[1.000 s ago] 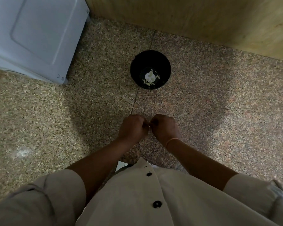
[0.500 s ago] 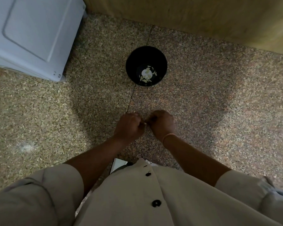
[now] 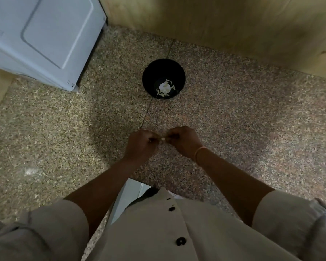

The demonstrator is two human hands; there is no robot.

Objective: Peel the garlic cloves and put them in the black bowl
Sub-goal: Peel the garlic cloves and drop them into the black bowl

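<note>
Beige sleeves [image 3: 51, 228]: two, rolled up above the elbows, nearest the camera and well behind the fingers; my guess is that this keeps cloth off the work.
Left hand [image 3: 139, 146]: curled tight, fingers [image 3: 151, 138] pinching one end of a small pale piece.
Right hand [image 3: 184, 140]: curled the same way, fingers [image 3: 174, 135] meeting the left ones tip to tip on the other end; one thin bangle [image 3: 199, 150] on the wrist.
Garlic clove [image 3: 163, 139]: one, just a pale speck showing between the two sets of fingers, held above the worktop [image 3: 252, 119]. Too small to tell how much skin is on it.
Why held so: the two-sided pinch reads as peeling, one hand steadying, the other picking at skin. Which does which I cannot tell.
Black bowl [image 3: 179, 76]: one, straight ahead of the fingers and apart from them, an easy reach for dropping the clove in.
Bowl contents [image 3: 164, 87]: one larger white lump and several small pale slivers around it; exact count not readable.
White appliance [image 3: 45, 38]: one, far ahead and left of the fingers.
Wooden wall [image 3: 233, 25]: farthest, beyond the bowl.
</note>
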